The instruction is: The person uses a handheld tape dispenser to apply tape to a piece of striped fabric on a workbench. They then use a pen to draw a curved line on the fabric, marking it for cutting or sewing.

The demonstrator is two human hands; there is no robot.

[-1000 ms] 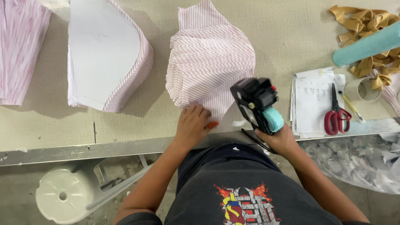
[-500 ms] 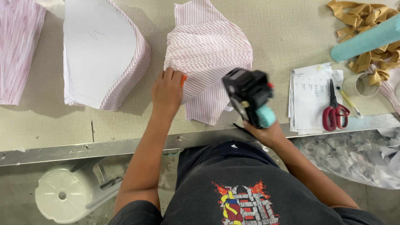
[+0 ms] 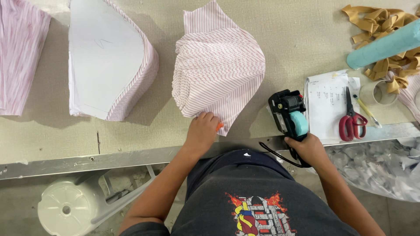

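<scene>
The left hand [image 3: 202, 131] presses flat on the lower corner of the striped fabric stack [image 3: 218, 74], while the right hand [image 3: 308, 148], closed around the black labelling gun [image 3: 288, 111], stays to its lower right.

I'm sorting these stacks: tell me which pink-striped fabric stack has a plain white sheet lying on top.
The middle-left stack, between the far-left stack and the one under the left hand. Only it is covered by a white sheet; the others show bare stripes.

Left hand [image 3: 202, 131] on striped fabric stack [image 3: 218, 74]; right hand [image 3: 308, 147] grips label gun [image 3: 288, 114].
</scene>
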